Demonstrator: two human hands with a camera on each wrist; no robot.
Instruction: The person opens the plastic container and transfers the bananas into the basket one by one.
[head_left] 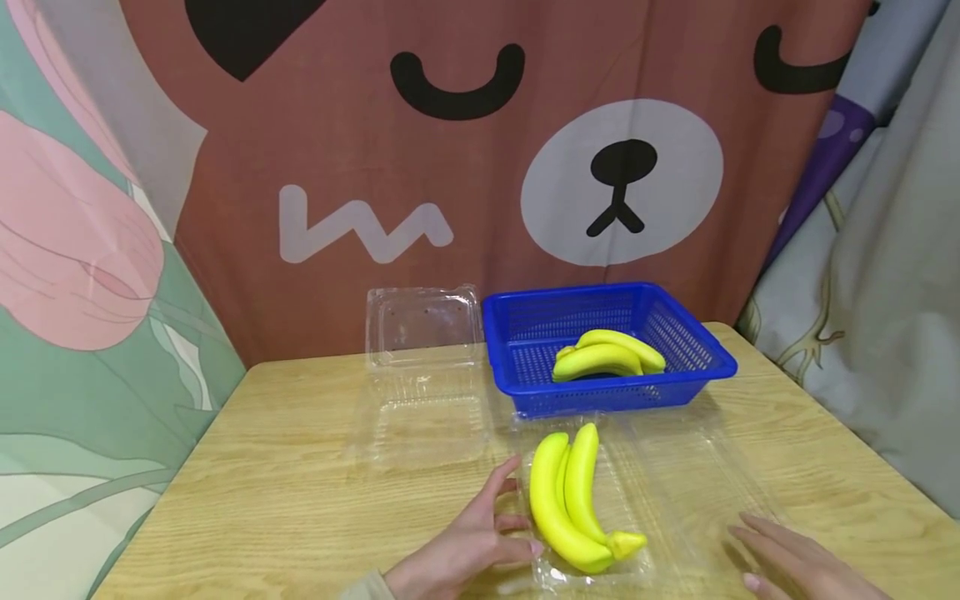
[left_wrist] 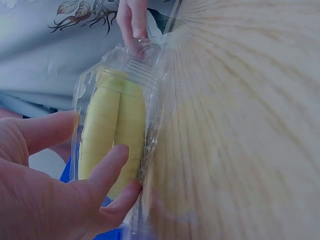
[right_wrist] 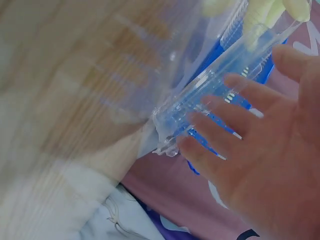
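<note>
Two yellow bananas [head_left: 570, 500] lie in a clear plastic clamshell box at the near edge of the wooden table [head_left: 262, 467]. The box's lid [head_left: 690, 475] lies open flat to the right. My left hand [head_left: 513, 508] rests against the box's left side, thumb spread up, fingers [left_wrist: 107, 167] touching the clear wall beside the bananas [left_wrist: 112, 130]. My right hand [head_left: 757, 550] lies flat at the lid's right edge. Its straight fingers [right_wrist: 240, 90] are at the rim of the lid [right_wrist: 195, 107].
A blue mesh basket [head_left: 720, 358] stands behind the box with two more bananas [head_left: 607, 354] in it. A second clear clamshell [head_left: 423, 392], open and empty, sits to the basket's left. Printed curtains hang close behind the table and on both sides.
</note>
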